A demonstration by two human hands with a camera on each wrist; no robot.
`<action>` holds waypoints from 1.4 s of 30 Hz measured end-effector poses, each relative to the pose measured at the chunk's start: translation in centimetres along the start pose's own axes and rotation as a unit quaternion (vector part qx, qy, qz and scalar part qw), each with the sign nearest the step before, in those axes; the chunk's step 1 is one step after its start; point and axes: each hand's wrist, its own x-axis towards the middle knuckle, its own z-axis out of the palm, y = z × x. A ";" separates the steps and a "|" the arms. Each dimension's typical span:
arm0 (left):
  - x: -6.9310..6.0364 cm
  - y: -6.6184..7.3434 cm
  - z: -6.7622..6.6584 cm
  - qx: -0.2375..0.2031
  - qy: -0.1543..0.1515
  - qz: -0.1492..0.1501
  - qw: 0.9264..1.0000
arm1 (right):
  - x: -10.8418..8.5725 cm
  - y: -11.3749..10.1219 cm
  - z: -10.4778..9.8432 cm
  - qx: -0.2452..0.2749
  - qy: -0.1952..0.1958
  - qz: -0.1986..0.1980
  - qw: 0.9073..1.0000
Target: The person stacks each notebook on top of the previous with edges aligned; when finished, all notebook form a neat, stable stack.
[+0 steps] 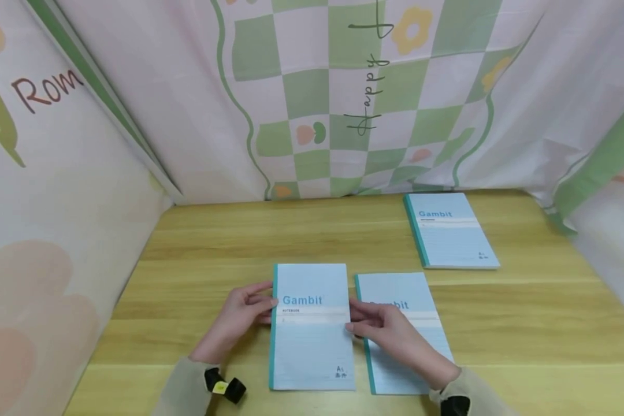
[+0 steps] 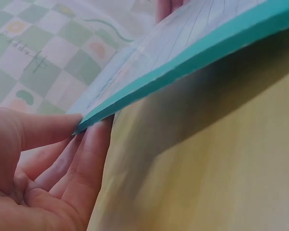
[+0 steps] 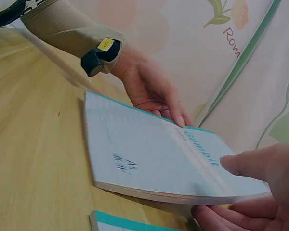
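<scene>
A light blue "Gambit" notebook (image 1: 312, 352) with a teal spine is held slightly above the wooden table, between both hands. On its spine side, my left hand (image 1: 236, 318) pinches the edge, thumb on top and fingers underneath, as the left wrist view also shows. My right hand (image 1: 397, 335) grips the opposite edge with the thumb over the cover and the fingers below. A second matching notebook (image 1: 421, 297) lies flat on the table just to the right, partly covered by the right hand and forearm.
Farther back on the right, another Gambit notebook (image 1: 455, 240) lies on the wooden table (image 1: 213, 242). A curtain (image 1: 301, 92) with a green and white check print hangs behind the far edge. Printed fabric (image 1: 47, 190) also borders the left side.
</scene>
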 end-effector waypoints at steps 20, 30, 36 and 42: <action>2.7 0.9 0.3 -0.089 0.050 0.013 0.995 | 0.1 1.1 -1.4 0.020 -0.015 -0.002 1.000; 3.9 1.5 1.7 -0.092 0.016 0.029 0.995 | 0.4 1.4 -3.3 0.052 0.018 0.009 0.998; 4.5 1.2 2.7 -0.089 -0.019 0.024 0.996 | 0.7 1.7 -4.9 0.076 0.030 0.022 0.996; 4.3 0.5 4.1 -0.082 -0.085 0.016 0.993 | 0.6 2.2 -6.5 0.099 0.053 0.009 0.994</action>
